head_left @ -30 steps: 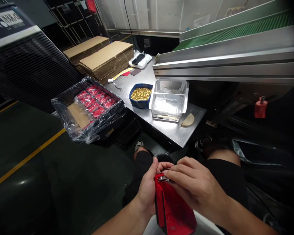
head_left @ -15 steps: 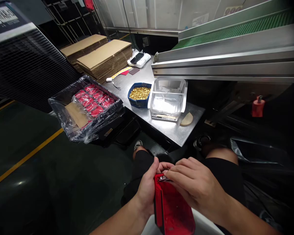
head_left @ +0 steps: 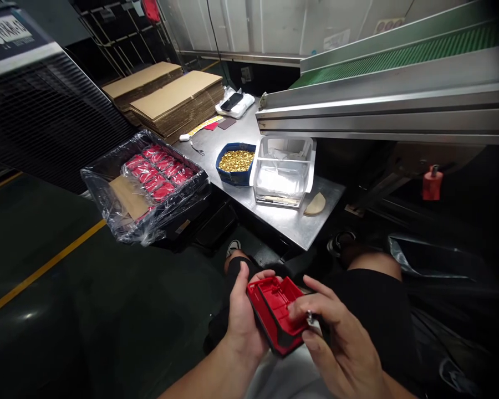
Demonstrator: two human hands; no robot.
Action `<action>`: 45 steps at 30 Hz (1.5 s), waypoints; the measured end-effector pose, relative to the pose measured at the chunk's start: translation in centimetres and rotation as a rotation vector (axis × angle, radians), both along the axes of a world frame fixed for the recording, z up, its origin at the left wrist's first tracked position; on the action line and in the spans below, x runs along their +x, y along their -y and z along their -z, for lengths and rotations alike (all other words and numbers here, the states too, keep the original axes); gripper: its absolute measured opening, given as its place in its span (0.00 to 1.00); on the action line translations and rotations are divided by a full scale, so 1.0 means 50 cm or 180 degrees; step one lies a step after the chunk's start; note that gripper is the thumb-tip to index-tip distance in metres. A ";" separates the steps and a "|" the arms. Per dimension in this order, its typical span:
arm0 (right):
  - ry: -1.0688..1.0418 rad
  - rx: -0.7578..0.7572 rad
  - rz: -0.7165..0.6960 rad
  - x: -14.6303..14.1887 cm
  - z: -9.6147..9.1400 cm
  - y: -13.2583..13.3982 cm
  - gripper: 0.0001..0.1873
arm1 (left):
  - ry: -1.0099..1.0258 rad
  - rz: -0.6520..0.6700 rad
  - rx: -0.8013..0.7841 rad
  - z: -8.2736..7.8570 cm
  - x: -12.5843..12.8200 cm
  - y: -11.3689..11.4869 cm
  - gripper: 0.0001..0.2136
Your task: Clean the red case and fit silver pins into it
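Observation:
My left hand (head_left: 246, 313) is wrapped round the side of a red plastic case (head_left: 273, 298) with dark edges, held over my lap. The case is tilted, and its hollow, ribbed inside faces up. My right hand (head_left: 341, 338) pinches a small shiny metal piece (head_left: 310, 320) between thumb and fingers, too small to name surely. One right fingertip reaches into the hollow of the case. A whitish surface (head_left: 280, 374) shows below the case, partly hidden by my arms.
Ahead is a metal table (head_left: 283, 224) with a blue bin of gold pieces (head_left: 235, 160), a clear plastic bin (head_left: 280, 177) and cardboard stacks (head_left: 181, 97). A plastic-lined crate (head_left: 145, 185) of red wrapped items stands left. A green conveyor (head_left: 399, 52) slopes up at right.
The red case has turned and tipped so that its hollow inside now shows. My right hand has drawn back to the right and lower, with the metal piece in its fingers.

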State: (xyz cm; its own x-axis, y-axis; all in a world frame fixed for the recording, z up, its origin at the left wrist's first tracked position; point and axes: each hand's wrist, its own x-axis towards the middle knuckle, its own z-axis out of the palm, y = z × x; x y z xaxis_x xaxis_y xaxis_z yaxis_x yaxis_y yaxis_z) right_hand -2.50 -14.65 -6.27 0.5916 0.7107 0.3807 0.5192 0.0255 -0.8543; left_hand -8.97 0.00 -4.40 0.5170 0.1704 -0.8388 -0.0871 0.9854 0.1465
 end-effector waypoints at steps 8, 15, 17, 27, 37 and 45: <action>-0.3044 -0.0076 0.1053 0.033 -0.014 -0.055 0.21 | -0.0424 0.0737 0.2249 0.048 -0.025 0.015 0.23; -0.3565 -0.0442 0.1092 0.075 -0.017 -0.070 0.24 | 0.0596 0.1841 0.4781 0.021 -0.062 0.010 0.17; -0.3458 -0.0567 0.0997 0.076 -0.015 -0.068 0.24 | 0.0764 0.2090 0.4732 0.011 -0.059 0.014 0.18; -0.2853 -0.1056 0.0613 0.085 -0.028 -0.061 0.25 | 0.0474 0.2408 0.4849 0.003 -0.032 0.015 0.20; -0.3908 0.0018 0.0755 0.123 -0.027 -0.061 0.21 | 0.0325 0.1698 0.4251 0.001 -0.038 0.015 0.25; -0.5213 0.0781 0.1612 0.085 -0.016 -0.060 0.20 | 0.0675 0.0867 0.3294 0.054 -0.046 0.032 0.31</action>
